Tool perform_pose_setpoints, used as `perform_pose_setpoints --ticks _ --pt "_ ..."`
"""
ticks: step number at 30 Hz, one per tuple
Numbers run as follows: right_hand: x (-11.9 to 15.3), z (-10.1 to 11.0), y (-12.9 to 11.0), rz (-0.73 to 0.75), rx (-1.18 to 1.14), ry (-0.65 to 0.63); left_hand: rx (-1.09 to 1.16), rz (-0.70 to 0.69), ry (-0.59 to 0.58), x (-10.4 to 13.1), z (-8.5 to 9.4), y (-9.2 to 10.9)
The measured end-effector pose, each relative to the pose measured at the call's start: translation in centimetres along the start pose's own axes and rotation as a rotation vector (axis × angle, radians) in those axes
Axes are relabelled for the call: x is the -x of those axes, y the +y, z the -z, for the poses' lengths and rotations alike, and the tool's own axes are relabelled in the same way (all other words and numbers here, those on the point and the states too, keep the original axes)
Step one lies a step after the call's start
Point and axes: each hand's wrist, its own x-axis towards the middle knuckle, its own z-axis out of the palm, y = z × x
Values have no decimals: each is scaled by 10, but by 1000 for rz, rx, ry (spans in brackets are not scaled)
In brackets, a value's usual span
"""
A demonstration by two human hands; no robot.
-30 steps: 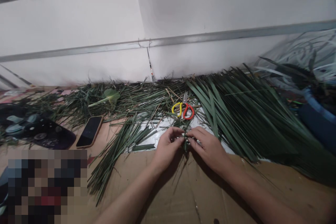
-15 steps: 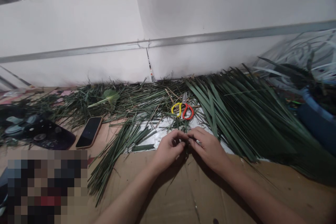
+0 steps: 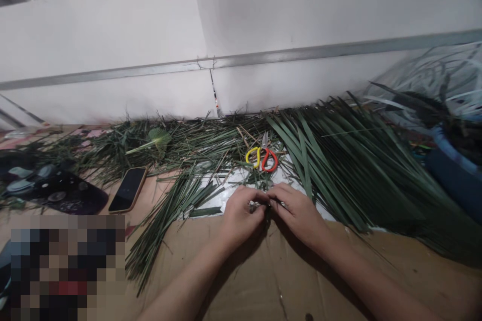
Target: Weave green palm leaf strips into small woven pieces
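My left hand (image 3: 246, 213) and my right hand (image 3: 293, 210) meet fingertip to fingertip at the centre, over the near edge of a white sheet (image 3: 222, 193). Both are closed in a pinch around something small and dark, mostly hidden by the fingers. Just beyond them lie scissors (image 3: 268, 159) with one yellow and one red handle, blades pointing away. Long green leaf strips (image 3: 339, 160) spread out to the right. A bundle of thinner strips (image 3: 161, 235) lies left of my left hand.
Brown cardboard (image 3: 301, 281) lies under my forearms. At left are a phone (image 3: 128, 189), a dark bottle (image 3: 68, 191) and a small fan-shaped leaf (image 3: 160, 140). A blue pot (image 3: 452, 175) stands at far right. A white wall (image 3: 113, 35) rises behind.
My left hand has shifted and turned slightly, its fingers still against those of my right hand. The scissors and leaf strips have not moved.
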Motion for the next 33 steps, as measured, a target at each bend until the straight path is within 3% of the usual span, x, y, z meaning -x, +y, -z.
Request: perform_pose_setpoints --ticks 4,11,24,33 --pt "0 2 -1 -3 -7 -14 29 29 1 -1 0 -2" --pt "-1 3 1 1 -16 4 359 213 -86 -4 0 -4" --pt "-1 2 0 23 -25 13 -16 28 13 0 -5 -9" --pt "-1 4 -2 9 -57 27 -103 41 19 0 -3 -9"
